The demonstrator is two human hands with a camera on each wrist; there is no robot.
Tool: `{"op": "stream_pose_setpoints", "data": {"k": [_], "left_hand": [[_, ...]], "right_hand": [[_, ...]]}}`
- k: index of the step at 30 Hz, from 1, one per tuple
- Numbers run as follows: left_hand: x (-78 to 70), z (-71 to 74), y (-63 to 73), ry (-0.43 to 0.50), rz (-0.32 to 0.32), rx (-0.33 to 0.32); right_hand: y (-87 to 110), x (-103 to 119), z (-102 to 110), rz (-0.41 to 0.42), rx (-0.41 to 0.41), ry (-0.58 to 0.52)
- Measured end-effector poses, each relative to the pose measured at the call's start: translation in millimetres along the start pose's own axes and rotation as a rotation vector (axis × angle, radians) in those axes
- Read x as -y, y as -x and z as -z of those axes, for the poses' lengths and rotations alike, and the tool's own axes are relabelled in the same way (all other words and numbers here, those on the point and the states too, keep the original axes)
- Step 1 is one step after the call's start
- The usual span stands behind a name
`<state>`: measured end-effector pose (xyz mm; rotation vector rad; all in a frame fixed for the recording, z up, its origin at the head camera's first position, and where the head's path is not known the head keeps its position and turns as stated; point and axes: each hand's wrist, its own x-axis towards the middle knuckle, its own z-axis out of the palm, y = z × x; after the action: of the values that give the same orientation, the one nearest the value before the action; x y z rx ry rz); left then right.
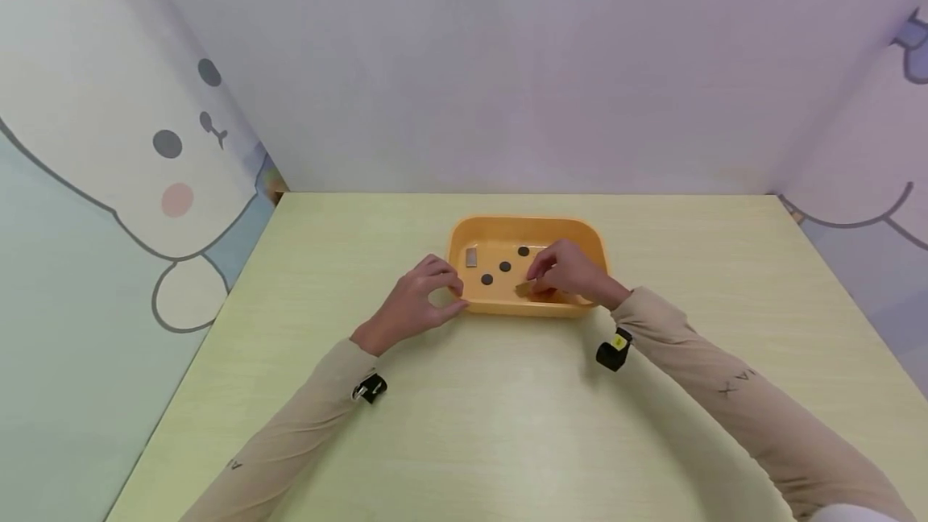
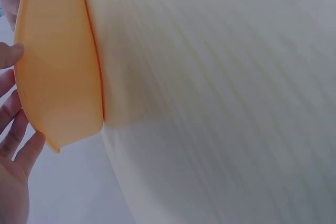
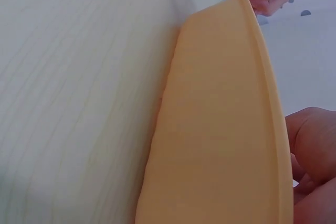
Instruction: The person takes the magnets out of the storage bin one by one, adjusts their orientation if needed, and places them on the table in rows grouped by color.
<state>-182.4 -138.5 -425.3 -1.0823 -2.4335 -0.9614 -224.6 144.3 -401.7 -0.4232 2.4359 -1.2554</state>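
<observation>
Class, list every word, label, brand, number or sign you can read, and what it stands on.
"X": beige fabric right sleeve; marks beside it too small to read.
Beige fabric left sleeve: small dark mark, unreadable.
Small black boxy device, right wrist: yellow label, too small to read.
Orange plastic tray: no text visible.

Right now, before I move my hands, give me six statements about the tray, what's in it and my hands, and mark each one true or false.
1. Your left hand touches the tray. True.
2. The tray is blue. False: it is orange.
3. Your right hand reaches into the tray. True.
4. Your right hand holds nothing. False: it pinches a small flat piece.
5. Three dark discs lie in the tray. True.
6. In the head view, nothing lies left of the discs inside the tray. False: a small rectangle does.
</observation>
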Motion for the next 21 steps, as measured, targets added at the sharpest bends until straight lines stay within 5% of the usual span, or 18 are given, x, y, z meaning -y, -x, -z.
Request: {"op": "stream_pose_setpoints", "data": {"k": [11,21], "left_hand": [[-1.8,-0.7,0.4,0.0,0.013,0.002],[-2.8,0.9,0.2,-0.005,0.014,0.005]], "right_hand": [[6.8,0,4,-0.054,-0.026,-0.059],[11.0,-1,11,-0.076,0.015,-0.287]]}}
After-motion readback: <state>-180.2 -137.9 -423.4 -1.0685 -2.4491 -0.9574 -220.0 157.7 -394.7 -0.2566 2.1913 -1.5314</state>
